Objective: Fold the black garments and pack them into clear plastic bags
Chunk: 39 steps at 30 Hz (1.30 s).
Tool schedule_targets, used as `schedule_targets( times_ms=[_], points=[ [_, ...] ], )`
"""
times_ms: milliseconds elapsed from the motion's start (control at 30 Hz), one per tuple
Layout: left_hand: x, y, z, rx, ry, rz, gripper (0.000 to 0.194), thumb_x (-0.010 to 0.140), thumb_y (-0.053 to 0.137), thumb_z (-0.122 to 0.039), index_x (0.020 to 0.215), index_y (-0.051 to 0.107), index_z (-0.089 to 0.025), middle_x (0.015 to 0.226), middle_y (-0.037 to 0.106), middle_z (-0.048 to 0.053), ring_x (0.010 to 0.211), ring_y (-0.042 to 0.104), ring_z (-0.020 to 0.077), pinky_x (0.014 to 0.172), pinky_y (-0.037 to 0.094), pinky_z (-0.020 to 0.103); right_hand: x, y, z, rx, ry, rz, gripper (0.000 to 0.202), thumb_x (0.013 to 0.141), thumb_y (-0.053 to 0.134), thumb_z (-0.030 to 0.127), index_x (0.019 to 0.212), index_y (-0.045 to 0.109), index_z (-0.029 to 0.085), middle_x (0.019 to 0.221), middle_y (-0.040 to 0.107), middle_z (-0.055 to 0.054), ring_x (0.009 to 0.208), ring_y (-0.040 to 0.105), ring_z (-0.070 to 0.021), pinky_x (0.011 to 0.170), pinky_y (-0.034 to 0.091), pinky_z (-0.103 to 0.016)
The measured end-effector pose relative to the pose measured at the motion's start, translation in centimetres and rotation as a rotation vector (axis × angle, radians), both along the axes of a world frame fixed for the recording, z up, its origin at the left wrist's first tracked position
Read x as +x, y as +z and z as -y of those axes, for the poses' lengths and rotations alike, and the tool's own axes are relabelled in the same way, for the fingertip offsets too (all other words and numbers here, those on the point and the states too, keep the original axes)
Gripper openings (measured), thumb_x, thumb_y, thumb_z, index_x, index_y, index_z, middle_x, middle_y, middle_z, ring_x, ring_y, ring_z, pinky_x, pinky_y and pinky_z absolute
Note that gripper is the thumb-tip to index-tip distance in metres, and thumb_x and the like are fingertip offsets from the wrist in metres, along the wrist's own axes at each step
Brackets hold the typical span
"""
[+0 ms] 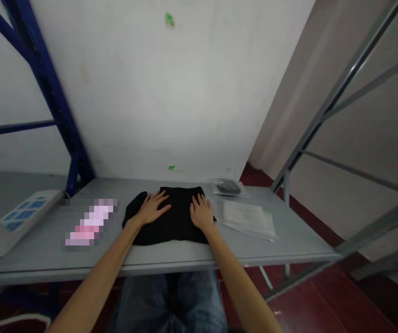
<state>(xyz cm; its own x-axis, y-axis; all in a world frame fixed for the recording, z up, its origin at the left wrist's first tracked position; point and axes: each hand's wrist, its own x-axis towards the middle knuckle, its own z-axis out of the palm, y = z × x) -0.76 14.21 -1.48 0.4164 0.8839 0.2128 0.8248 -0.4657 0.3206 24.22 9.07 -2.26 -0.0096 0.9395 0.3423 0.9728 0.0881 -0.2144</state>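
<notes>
Fingers spread and gripping nothing, the left hand (153, 208) and right hand (202, 212) lie on top of the cloth (178, 219), apart, probably to keep it flat on the bench (299, 238), while the white packet (249, 217) sits just to its right, seemingly leaving it room.

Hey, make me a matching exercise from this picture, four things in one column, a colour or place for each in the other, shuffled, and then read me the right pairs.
Things:
1. black cloth
2. pale plastic packet
3. left-side rack post
4. floor

Colours and places:
A. red and tiled
B. on the grey tabletop, right of both hands
C. beneath the left hand and right hand
D. dark blue

Right pairs: 1-C, 2-B, 3-D, 4-A
</notes>
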Motion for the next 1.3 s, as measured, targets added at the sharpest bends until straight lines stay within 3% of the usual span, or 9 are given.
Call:
schedule_targets(
  times_ms=[200, 333, 567, 667, 800, 933, 1033, 1133, 1300],
  points=[
    [0.0, 0.0, 0.1, 0.043, -0.01, 0.013, 0.062, 0.099, 0.046, -0.063, 0.15, 0.055, -0.028, 0.167, 0.038, 0.01, 0.155, 0.036, 0.033, 0.126, 0.021, 0.064, 0.8, -0.2, 0.0, 0.162, 0.042, -0.019, 0.048, 0.107, 0.038, 0.028, 0.149, 0.056, 0.013, 0.157, 0.052, -0.017, 0.15, 0.041, -0.0286, 0.123, 0.028, -0.048],
    [0.2, 0.3, 0.4, 0.09, 0.002, 0.05, 0.059, 0.097, 0.052, -0.061, 0.145, 0.06, -0.027, 0.164, 0.044, 0.012, 0.15, 0.044, 0.0344, 0.124, 0.025, 0.067, 2.1, 1.3, -0.3, 0.323, -0.02, -0.069, 0.04, 0.105, 0.041, 0.023, 0.139, 0.062, 0.017, 0.143, 0.063, -0.014, 0.132, 0.054, -0.0271, 0.113, 0.038, -0.043],
    [1.7, 2.7, 2.1, 0.368, 0.04, 0.101, 0.042, 0.098, 0.055, -0.048, 0.127, 0.071, -0.023, 0.149, 0.062, 0.011, 0.142, 0.053, 0.0324, 0.128, 0.02, 0.063, 8.7, 3.6, -1.7, 0.198, -0.21, 0.142, 0.027, 0.095, 0.057, 0.016, 0.119, 0.07, 0.021, 0.122, 0.067, -0.013, 0.113, 0.054, -0.0297, 0.091, 0.04, -0.039],
    [3.7, 3.0, 3.8, 0.397, -0.025, 0.134, 0.04, 0.1, 0.054, -0.046, 0.126, 0.071, -0.022, 0.141, 0.068, 0.011, 0.134, 0.061, 0.0298, 0.128, 0.024, 0.059, 10.3, 3.4, -2.3, 0.184, -0.218, 0.224, 0.022, 0.097, 0.058, 0.016, 0.115, 0.07, 0.02, 0.116, 0.067, -0.012, 0.108, 0.055, -0.0274, 0.087, 0.037, -0.037],
    [5.8, 1.6, 5.9, 0.264, -0.23, 0.088, 0.051, 0.099, 0.056, -0.054, 0.14, 0.063, -0.025, 0.145, 0.065, 0.009, 0.139, 0.057, 0.0282, 0.126, 0.031, 0.055, 10.8, 3.7, -3.3, 0.217, -0.194, 0.243, 0.018, 0.102, 0.054, 0.02, 0.108, 0.071, 0.018, 0.108, 0.068, -0.011, 0.103, 0.055, -0.0246, 0.086, 0.033, -0.036],
    [6.3, 0.7, 6.6, 0.201, -0.262, 0.065, 0.059, 0.096, 0.061, -0.058, 0.145, 0.058, -0.026, 0.151, 0.06, 0.011, 0.144, 0.052, 0.0311, 0.125, 0.031, 0.058, 8.8, 5.4, -2.6, 0.426, -0.167, 0.141, 0.016, 0.102, 0.056, 0.022, 0.102, 0.071, 0.019, 0.103, 0.07, -0.009, 0.099, 0.056, -0.0244, 0.085, 0.034, -0.036],
    [5.8, 1.4, 6.4, 0.281, -0.155, 0.213, 0.063, 0.095, 0.065, -0.05, 0.151, 0.048, -0.024, 0.145, 0.063, 0.012, 0.135, 0.058, 0.0299, 0.12, 0.038, 0.056, 5.1, 6.2, 0.8, 0.622, -0.098, 0.007, 0.015, 0.103, 0.056, 0.023, 0.102, 0.072, 0.021, 0.101, 0.07, -0.008, 0.1, 0.057, -0.0247, 0.088, 0.037, -0.037],
    [4.8, 2.5, 6.7, 0.388, -0.078, 0.328, 0.051, 0.097, 0.064, -0.034, 0.146, 0.051, -0.026, 0.127, 0.068, 0.01, 0.117, 0.065, 0.0269, 0.104, 0.053, 0.047, 0.8, 5.5, 5.7, 0.584, 0.192, 0.004, 0.013, 0.102, 0.059, 0.024, 0.102, 0.072, 0.026, 0.109, 0.071, -0.006, 0.104, 0.058, -0.0238, 0.094, 0.039, -0.039],
    [2.7, 2.2, 8.8, 0.508, -0.239, 0.193, 0.016, 0.095, 0.063, -0.018, 0.107, 0.071, -0.024, 0.111, 0.069, 0.008, 0.1, 0.065, 0.0233, 0.086, 0.055, 0.039, -2.9, 2.8, 10.0, 0.412, 0.432, 0.018, 0.018, 0.099, 0.064, 0.018, 0.111, 0.071, 0.029, 0.112, 0.072, -0.004, 0.107, 0.06, -0.0231, 0.099, 0.042, -0.041]
  ],
)
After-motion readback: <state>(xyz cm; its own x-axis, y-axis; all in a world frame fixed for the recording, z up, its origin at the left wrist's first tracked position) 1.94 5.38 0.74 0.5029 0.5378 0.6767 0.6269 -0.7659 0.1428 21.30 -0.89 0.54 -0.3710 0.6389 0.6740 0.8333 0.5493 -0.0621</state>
